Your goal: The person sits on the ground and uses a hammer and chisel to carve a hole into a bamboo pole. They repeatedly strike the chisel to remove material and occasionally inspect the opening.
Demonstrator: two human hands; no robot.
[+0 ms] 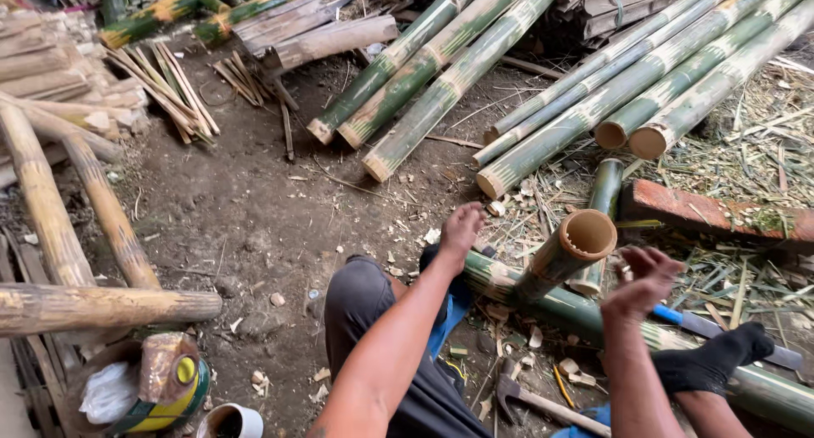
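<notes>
My left hand (462,230) reaches forward over a long green bamboo pole (767,391) that lies across in front of me; its fingers curl downward and I cannot see what they touch. A short bamboo section (570,247) with an open hollow end leans tilted on that pole, between my hands. To the right of the short section is my right hand (644,281), blurred and close to it, fingers loosely curled and apart, with nothing in it. My knee (360,298) in dark trousers is below the left hand. A foot in a black sock (712,362) rests on the pole.
A blue-handled blade (691,322) and a hammer (521,396) lie on the dirt by the pole. Long green bamboo poles (458,73) are stacked ahead and at right. Dry bamboo posts (102,306) stand at left by a bucket (161,387). A red brick (721,213) lies at right.
</notes>
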